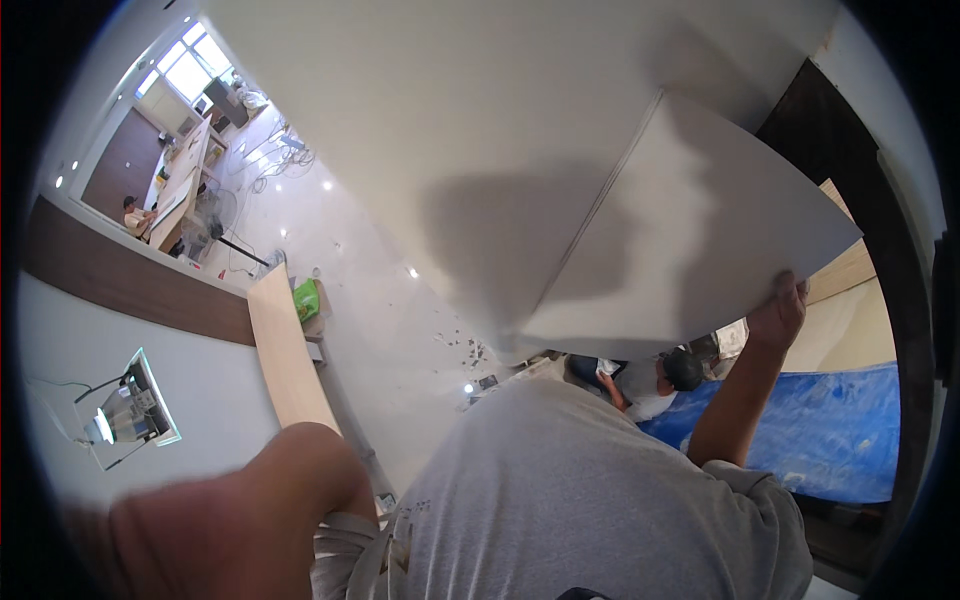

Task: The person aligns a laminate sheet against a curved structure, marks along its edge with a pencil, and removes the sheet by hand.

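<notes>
My right hand (pixel 779 312) grips the lower right edge of a large white panel (pixel 700 230), fingers curled over its rim, with the forearm reaching up from my grey shirt (pixel 580 490). The panel is tilted and fills the upper middle of the view; a seam runs across it and a shadow lies on it. My left arm (pixel 240 510) shows blurred at the lower left, bent at the elbow. Its hand is outside the picture.
Another person (pixel 655 385) in a grey top crouches beyond the panel beside a blue tarp (pixel 830 430). A long wooden plank (pixel 285 350), a green bag (pixel 305 298) and a work lamp (pixel 125 410) are at the left. A dark door frame (pixel 840 130) stands at the right.
</notes>
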A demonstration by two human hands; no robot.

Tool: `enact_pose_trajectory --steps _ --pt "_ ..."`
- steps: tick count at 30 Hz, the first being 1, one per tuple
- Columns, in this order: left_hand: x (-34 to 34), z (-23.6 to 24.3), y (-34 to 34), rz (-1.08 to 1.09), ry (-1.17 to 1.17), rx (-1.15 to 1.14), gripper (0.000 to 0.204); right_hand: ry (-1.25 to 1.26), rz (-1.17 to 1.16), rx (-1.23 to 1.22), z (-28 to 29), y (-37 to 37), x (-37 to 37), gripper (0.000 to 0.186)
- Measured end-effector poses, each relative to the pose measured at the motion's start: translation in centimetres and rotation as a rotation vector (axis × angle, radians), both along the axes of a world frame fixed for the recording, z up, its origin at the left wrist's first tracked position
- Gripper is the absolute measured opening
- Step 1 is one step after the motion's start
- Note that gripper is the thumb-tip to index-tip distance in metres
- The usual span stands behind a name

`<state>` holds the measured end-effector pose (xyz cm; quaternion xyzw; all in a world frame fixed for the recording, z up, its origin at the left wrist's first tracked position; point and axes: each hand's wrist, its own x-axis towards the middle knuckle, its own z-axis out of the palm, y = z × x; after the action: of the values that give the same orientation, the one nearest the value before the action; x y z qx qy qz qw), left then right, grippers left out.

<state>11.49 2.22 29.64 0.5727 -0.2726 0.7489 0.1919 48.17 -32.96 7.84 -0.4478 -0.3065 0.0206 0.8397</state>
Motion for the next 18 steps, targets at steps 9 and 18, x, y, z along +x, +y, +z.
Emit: enact_pose_trajectory --steps 9,18 --pt "10.6 -14.1 11.6 -0.253 0.711 -1.149 0.064 0.016 -0.029 0.021 -0.4 -3.2 -1.7 0.033" --pt "12.5 -20.8 13.0 -0.846 0.811 -1.099 0.045 -0.082 -0.258 -0.165 -0.3 -7.5 -3.7 0.02"
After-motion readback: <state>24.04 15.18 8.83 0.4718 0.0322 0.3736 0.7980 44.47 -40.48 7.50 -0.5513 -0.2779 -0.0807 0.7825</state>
